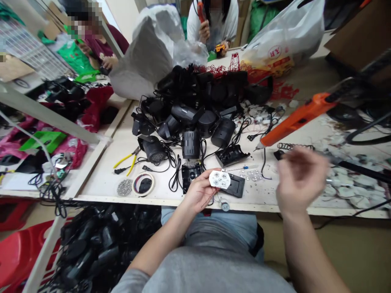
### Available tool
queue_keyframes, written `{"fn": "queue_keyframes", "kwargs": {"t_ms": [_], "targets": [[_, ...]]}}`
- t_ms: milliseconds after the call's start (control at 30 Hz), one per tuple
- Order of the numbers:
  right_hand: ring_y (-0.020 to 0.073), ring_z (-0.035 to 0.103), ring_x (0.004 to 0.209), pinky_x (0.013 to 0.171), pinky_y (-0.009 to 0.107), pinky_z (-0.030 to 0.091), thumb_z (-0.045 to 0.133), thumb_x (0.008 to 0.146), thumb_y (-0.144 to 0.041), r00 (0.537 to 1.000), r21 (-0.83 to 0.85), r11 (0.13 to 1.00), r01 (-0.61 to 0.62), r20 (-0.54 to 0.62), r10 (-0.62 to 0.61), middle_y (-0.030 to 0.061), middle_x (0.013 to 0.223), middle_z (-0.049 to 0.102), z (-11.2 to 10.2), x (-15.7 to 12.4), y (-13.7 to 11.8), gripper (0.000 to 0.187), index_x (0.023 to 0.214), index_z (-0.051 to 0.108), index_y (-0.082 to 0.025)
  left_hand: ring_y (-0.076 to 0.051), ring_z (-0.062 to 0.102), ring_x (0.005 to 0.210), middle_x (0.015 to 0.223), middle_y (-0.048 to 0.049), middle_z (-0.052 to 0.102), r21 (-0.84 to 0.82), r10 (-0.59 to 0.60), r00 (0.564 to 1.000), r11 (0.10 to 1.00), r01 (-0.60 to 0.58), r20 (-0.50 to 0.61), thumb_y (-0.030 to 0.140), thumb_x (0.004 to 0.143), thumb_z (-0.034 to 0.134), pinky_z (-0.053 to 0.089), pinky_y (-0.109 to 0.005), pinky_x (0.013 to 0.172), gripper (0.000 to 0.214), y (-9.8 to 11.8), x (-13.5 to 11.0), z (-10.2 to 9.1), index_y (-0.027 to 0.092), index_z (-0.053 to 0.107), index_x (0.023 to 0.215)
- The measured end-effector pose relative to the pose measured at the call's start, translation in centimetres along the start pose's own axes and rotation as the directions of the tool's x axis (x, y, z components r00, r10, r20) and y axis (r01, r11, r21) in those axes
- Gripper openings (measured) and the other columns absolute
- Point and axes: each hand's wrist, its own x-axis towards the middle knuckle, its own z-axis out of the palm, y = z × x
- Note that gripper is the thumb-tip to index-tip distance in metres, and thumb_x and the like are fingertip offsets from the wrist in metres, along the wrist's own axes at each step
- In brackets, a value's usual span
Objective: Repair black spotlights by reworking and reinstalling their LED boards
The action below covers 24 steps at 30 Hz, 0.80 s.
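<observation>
My left hand is closed on a small white lens plate with several round lenses, held just above the table's front edge. Thin wires hang from the plate toward a small round part. A flat black plate lies right behind it, and a black lamp housing stands just to the left. My right hand is raised to the right, blurred by motion, its fingers loosely curled. An orange electric screwdriver hangs above and behind that hand.
A pile of black lamp housings fills the table's middle. Yellow-handled pliers, a tape roll and a heap of screws lie at front left. Clear lenses are scattered nearby. Two other people sit at the far side.
</observation>
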Motion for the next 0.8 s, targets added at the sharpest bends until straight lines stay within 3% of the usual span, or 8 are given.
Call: {"fn": "queue_keyframes", "kwargs": {"t_ms": [33, 100, 167, 300, 467, 600, 733, 800], "targets": [[0.0221, 0.065, 0.089, 0.072, 0.041, 0.058, 0.07, 0.089, -0.035, 0.985, -0.004, 0.997, 0.077, 0.157, -0.075, 0.0095, 0.106, 0.064, -0.2, -1.2, -0.9, 0.037, 0.124, 0.063, -0.025, -0.015, 0.071, 0.08, 0.092, -0.0087, 0.077, 0.015, 0.003, 1.0, 1.0, -0.004, 0.01, 0.001, 0.07, 0.07, 0.056, -0.023, 0.077, 0.026, -0.1, 0.1, 0.1, 0.011, 0.077, 0.093], [0.0267, 0.066, 0.104, 0.081, 0.044, 0.061, 0.072, 0.088, -0.03, 0.893, 0.029, 0.989, 0.145, 0.426, -0.143, 0.0132, 0.118, 0.066, -0.1, -3.1, -2.5, 0.042, 0.128, 0.063, -0.023, -0.016, 0.071, 0.082, 0.092, -0.0081, 0.076, 0.061, 0.013, 0.999, 0.998, -0.016, 0.041, 0.004, 0.069, 0.075, 0.055, -0.023, 0.078, 0.026, -0.4, 0.3, 0.1, 0.011, 0.077, 0.094], [0.0259, 0.067, 0.108, 0.086, 0.043, 0.062, 0.071, 0.09, -0.027, 0.825, 0.075, 0.991, 0.114, 0.548, -0.137, 0.0125, 0.12, 0.068, 0.3, -4.1, -3.2, 0.04, 0.129, 0.064, -0.023, -0.017, 0.072, 0.086, 0.095, -0.008, 0.076, 0.119, 0.026, 0.996, 0.992, -0.035, 0.08, 0.008, 0.068, 0.079, 0.055, -0.024, 0.082, 0.031, -0.7, 0.4, 0.2, 0.011, 0.076, 0.098], [0.0182, 0.071, 0.084, 0.076, 0.033, 0.064, 0.072, 0.088, -0.026, 0.861, 0.098, 0.99, -0.098, 0.507, 0.035, 0.0068, 0.105, 0.074, 0.9, -4.4, -2.2, 0.025, 0.114, 0.072, -0.023, -0.019, 0.072, 0.086, 0.097, -0.0084, 0.076, 0.284, 0.108, 0.987, 0.949, -0.138, 0.118, 0.018, 0.072, 0.082, 0.058, -0.03, 0.085, 0.036, -0.8, 0.2, -0.3, 0.014, 0.074, 0.106], [0.0167, 0.07, 0.076, 0.07, 0.031, 0.064, 0.074, 0.085, -0.031, 0.869, 0.114, 0.955, -0.275, 0.453, 0.197, 0.0076, 0.101, 0.075, 1.0, -4.8, -0.9, 0.021, 0.104, 0.076, -0.021, -0.014, 0.071, 0.084, 0.105, -0.0073, 0.067, 0.598, 0.359, 0.907, 0.686, -0.415, 0.218, 0.019, 0.074, 0.082, 0.06, -0.023, 0.077, 0.028, -0.1, -1.2, -1.6, 0.019, 0.078, 0.102], [0.0172, 0.07, 0.076, 0.069, 0.031, 0.064, 0.074, 0.085, -0.031, 0.864, 0.087, 0.948, -0.308, 0.443, 0.24, 0.0081, 0.099, 0.076, 0.9, -5.7, -0.9, 0.02, 0.102, 0.076, -0.021, -0.014, 0.07, 0.085, 0.113, -0.0076, 0.063, 0.677, 0.359, 0.881, 0.568, -0.468, 0.307, 0.016, 0.075, 0.082, 0.061, -0.025, 0.08, 0.033, -0.1, -2.3, -1.9, 0.023, 0.079, 0.107], [0.0153, 0.066, 0.067, 0.065, 0.03, 0.06, 0.072, 0.086, -0.031, 0.874, 0.02, 0.967, -0.252, 0.435, 0.219, 0.0059, 0.091, 0.075, 0.5, -6.5, -1.0, 0.018, 0.1, 0.075, -0.02, -0.018, 0.068, 0.091, 0.098, -0.0083, 0.069, 0.707, 0.429, 0.831, 0.459, -0.539, 0.355, 0.021, 0.078, 0.083, 0.058, -0.025, 0.077, 0.009, -0.6, -2.5, -1.7, 0.021, 0.081, 0.086], [0.0141, 0.063, 0.062, 0.063, 0.03, 0.058, 0.073, 0.086, -0.029, 0.875, -0.022, 0.977, -0.214, 0.441, 0.201, 0.004, 0.084, 0.073, 0.3, -6.8, -1.0, 0.017, 0.1, 0.075, -0.02, -0.019, 0.068, 0.094, 0.097, -0.0093, 0.072, 0.699, 0.412, 0.835, 0.471, -0.538, 0.365, 0.025, 0.082, 0.08, 0.056, -0.026, 0.078, 0.005, -0.9, -2.5, -1.6, 0.02, 0.079, 0.082]]}}
